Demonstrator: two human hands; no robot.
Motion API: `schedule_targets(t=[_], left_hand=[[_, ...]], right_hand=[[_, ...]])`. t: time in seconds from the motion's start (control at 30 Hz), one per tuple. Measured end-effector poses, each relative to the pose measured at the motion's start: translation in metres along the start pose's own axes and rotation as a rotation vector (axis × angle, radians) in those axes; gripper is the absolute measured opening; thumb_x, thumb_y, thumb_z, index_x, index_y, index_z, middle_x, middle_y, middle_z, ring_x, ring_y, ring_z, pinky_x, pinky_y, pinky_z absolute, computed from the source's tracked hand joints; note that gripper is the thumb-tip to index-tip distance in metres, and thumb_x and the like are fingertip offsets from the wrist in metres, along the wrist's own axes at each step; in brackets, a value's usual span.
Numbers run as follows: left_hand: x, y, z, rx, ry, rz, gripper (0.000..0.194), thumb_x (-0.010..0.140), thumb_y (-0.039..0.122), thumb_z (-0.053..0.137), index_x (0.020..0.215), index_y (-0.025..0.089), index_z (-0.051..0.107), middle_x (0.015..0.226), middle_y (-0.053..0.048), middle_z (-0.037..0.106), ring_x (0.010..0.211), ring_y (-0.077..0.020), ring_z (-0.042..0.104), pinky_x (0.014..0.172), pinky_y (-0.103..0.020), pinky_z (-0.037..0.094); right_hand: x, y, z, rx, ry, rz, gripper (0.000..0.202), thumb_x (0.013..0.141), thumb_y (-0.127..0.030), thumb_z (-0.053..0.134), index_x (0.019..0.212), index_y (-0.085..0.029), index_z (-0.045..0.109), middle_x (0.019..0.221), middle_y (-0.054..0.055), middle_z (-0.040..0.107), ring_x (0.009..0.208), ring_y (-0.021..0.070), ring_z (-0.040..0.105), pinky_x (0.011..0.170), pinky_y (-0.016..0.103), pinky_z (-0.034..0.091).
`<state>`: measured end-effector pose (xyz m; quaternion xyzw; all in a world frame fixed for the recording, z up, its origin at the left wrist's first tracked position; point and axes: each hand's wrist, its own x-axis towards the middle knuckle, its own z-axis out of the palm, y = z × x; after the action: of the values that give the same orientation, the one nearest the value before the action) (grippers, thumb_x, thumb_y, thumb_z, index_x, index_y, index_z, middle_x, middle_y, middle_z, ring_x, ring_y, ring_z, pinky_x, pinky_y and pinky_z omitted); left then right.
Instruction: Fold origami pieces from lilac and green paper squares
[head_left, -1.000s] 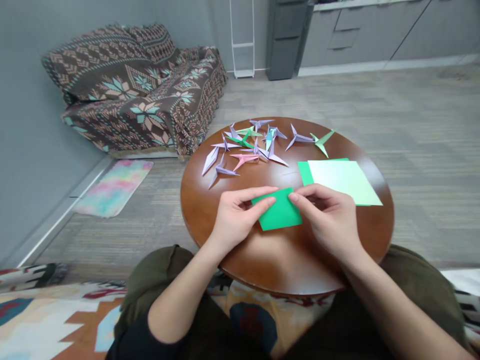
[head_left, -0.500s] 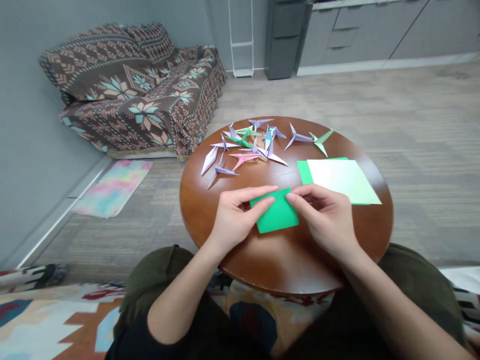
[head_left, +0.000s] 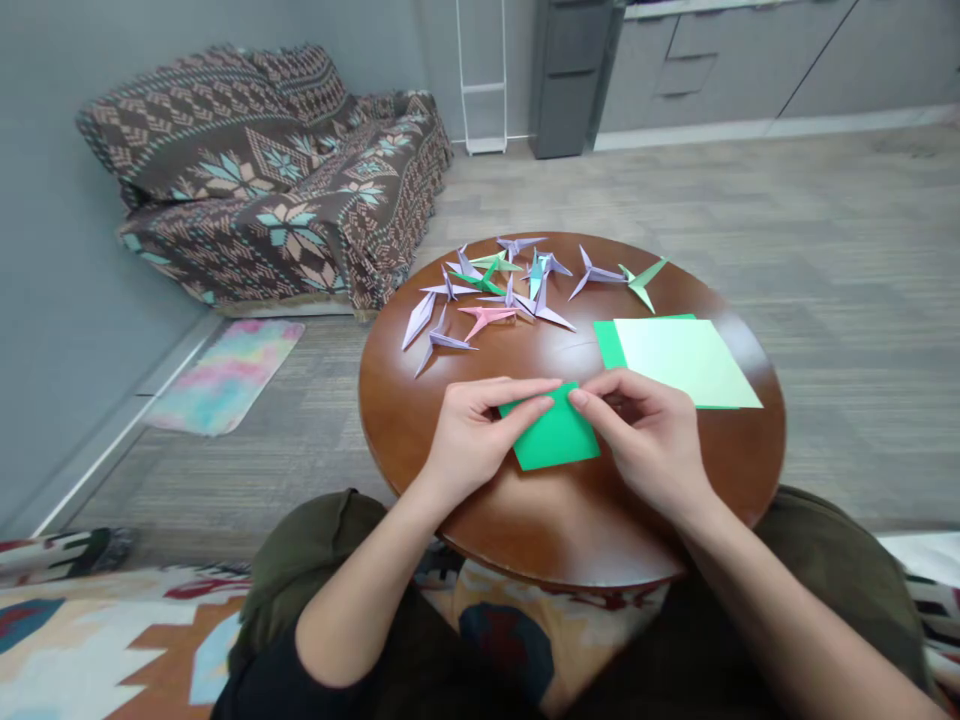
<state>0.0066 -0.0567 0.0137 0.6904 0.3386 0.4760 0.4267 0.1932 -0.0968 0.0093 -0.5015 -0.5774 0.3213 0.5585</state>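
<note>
A small green square of origami paper [head_left: 559, 437] is held just over the near half of the round table. My left hand [head_left: 487, 425] pinches its upper left part, thumb on top and fingers behind the far edge. At the upper right corner my right hand [head_left: 649, 430] grips the paper between thumb and fingertips. The fingertips of both hands almost meet along the far edge. Whether the paper has several layers I cannot tell. Just beyond the right hand lie flat sheets of paper, a pale green sheet [head_left: 686, 360] over a bright green one [head_left: 609, 343].
Folded paper cranes in purple, green and pink, such as the pink crane [head_left: 487, 318], cover the far left of the brown table [head_left: 555, 550]. A lone light green crane [head_left: 643, 284] sits at the back right. A draped sofa [head_left: 300, 200] stands beyond, at the left.
The green paper has dipped slightly towards me at its far edge. Both hands stay on it, with the right fingers shifted a little to the left.
</note>
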Motion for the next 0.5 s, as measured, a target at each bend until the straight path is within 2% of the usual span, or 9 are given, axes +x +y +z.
schedule_targets(t=[0.3,0.43,0.5], left_hand=[[0.0015,0.0009,-0.0015,0.003,-0.015,0.008,0.02,0.089,0.018,0.077,0.106,0.023,0.086,0.094,-0.006,0.085,0.077,-0.0168,0.076,0.066,-0.023,0.055],[0.0012,0.0025,-0.0035,-0.001,-0.046,0.005,0.018,0.09,0.019,0.076,0.104,0.022,0.087,0.09,-0.006,0.084,0.073,-0.0156,0.074,0.063,-0.022,0.053],[0.0011,0.0035,-0.0027,-0.006,-0.058,-0.008,0.017,0.089,0.019,0.077,0.102,0.022,0.087,0.091,-0.006,0.084,0.075,-0.0166,0.075,0.066,-0.023,0.055]], right_hand=[[-0.0009,0.0032,-0.0002,0.008,-0.015,0.006,0.022,0.094,-0.029,0.074,0.075,-0.02,0.068,0.068,-0.003,0.066,0.063,0.0104,0.056,0.058,0.021,0.044],[-0.0005,0.0037,-0.0008,0.027,-0.104,0.028,0.02,0.096,-0.034,0.072,0.082,-0.021,0.071,0.074,-0.001,0.068,0.066,0.0121,0.057,0.061,0.024,0.045],[-0.0005,0.0041,-0.001,0.033,-0.122,0.048,0.02,0.096,-0.035,0.073,0.082,-0.021,0.071,0.073,-0.001,0.067,0.064,0.0122,0.056,0.059,0.024,0.044]])
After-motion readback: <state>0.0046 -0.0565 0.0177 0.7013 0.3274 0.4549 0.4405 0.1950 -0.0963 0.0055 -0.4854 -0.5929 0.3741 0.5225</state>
